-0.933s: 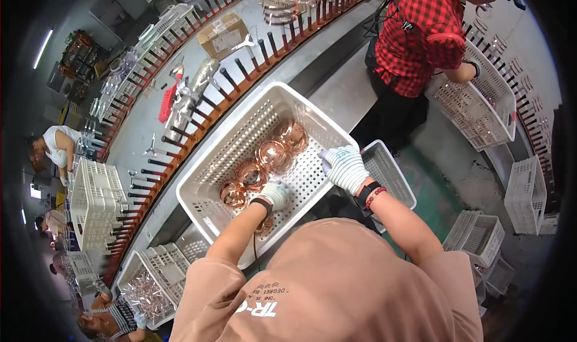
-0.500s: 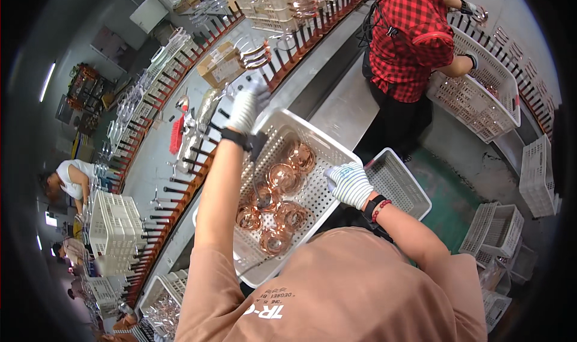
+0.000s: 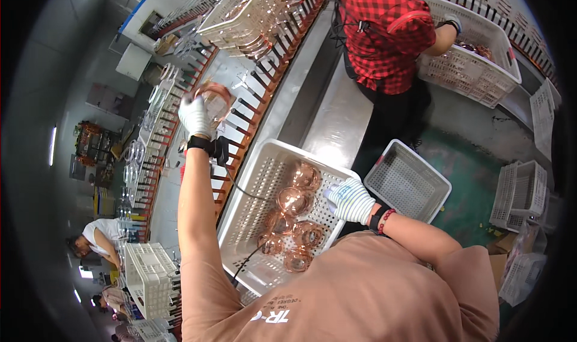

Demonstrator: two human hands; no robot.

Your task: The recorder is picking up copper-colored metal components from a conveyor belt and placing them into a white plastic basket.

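Note:
My left hand (image 3: 195,116), in a striped white glove, is over the workbench at the left, closed at a bundle of copper tube coils (image 3: 215,92). The fingertips are partly hidden and slightly blurred. My right hand (image 3: 350,201), gloved alike, grips the near right rim of a large white perforated crate (image 3: 270,152) in front of me. Inside the crate lie several shiny copper coils (image 3: 294,202), gathered in two rough rows. A dark cable runs from the wrist device (image 3: 220,149) on my left arm down across the crate.
Black-tipped pegs (image 3: 245,109) line the workbench edge. A white basket (image 3: 240,11) of copper parts stands farther along it. A person in a red checked shirt (image 3: 384,35) works at another crate (image 3: 469,65). A grey-white crate (image 3: 409,183) sits to my right, near stacked crates (image 3: 520,195).
My left hand has moved left and away from above the crate to the copper coils on the bench. My right hand keeps its hold on the rim. The whole view has shifted.

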